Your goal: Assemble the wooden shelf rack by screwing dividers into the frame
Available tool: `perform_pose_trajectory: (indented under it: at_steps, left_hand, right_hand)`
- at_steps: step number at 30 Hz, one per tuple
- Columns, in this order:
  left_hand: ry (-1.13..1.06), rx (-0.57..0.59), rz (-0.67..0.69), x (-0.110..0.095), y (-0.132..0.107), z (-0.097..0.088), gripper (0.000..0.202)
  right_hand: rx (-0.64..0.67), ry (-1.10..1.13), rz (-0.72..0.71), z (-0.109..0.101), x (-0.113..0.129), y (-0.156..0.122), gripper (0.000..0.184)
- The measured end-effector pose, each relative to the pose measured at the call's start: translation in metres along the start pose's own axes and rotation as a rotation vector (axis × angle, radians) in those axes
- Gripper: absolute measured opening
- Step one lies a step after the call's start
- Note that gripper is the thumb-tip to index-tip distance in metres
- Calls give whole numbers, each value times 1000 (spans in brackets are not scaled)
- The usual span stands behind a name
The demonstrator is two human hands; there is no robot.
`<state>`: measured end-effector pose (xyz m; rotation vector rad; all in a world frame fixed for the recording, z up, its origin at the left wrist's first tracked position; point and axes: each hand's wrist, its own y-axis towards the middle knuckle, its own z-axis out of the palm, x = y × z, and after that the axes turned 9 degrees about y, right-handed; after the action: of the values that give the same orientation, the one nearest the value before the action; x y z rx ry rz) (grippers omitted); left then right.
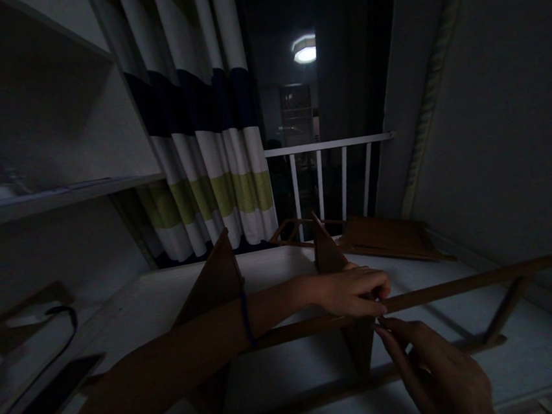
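A brown wooden frame point(469, 287) with long rails lies across the white surface, joined to two upright wooden panels, a left one point(215, 281) and a right one point(327, 251). My left hand point(355, 290) reaches over the rail at the right panel, its thumb and fingers closed in a pinch. Just below, my right hand point(437, 360) pinches with thumb and forefinger close to the same joint. A tiny pale spot shows between the fingertips, too small and dark to name. A dark blue band point(246, 320) circles my left forearm.
More wooden parts, a flat panel point(386, 235) and a slim frame point(292, 230), lie at the back by the white railing point(328, 144). A striped curtain point(206, 142) hangs behind. White shelving point(141, 181) stands left, above a black cable point(66, 310). The room is dim.
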<state>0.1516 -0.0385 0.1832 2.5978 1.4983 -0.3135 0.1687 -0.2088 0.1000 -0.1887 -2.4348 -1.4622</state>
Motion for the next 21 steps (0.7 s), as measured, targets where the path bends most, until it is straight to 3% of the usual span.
perform_pose_trajectory:
  at_steps: [6,9,13,18,21]
  left_hand:
    - [9,-12,-6,1,1,2,15]
    - [-2,-15,-2,1,0,1,15]
    - [-3,-21,10,1,0,1,15]
    - [-4,-19,23,3,0,2,14]
    - [-9,-26,21,3,0,2,15]
  right_hand:
    - [-36,586,593,-2,-4,5,17]
    - [-59,801,757,-2,-8,3,27]
    - [-101,836,712,-3,-15,-2,37]
    - [-224,657,590,-4,-18,-1,44]
    - [-208,497,502,-7,-18,0,36]
